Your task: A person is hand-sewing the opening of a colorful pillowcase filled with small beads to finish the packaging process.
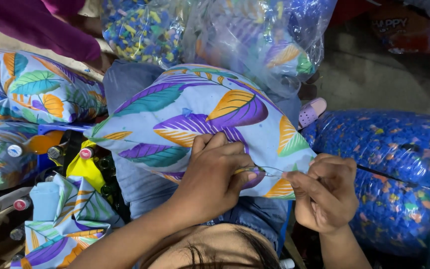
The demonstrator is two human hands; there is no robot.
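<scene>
A stuffed pillow (190, 119) in light blue cloth with purple, teal and orange leaves lies across my lap on blue jeans. My left hand (215, 174) presses on its near edge, thumb and forefinger pinching the seam. My right hand (327, 192) sits just to the right, fingers closed on a thin needle or thread (269, 171) that runs between the two hands. The open seam itself is hidden under my fingers.
Two finished pillows (31, 89) lie at the left. Folded empty covers (65, 219) and several bottles (55, 152) sit lower left. Clear bags of blue foam chips (399, 149) stand at the right and top. Another person's maroon sleeve (31, 25) is top left. A pink sandal (312, 112) shows.
</scene>
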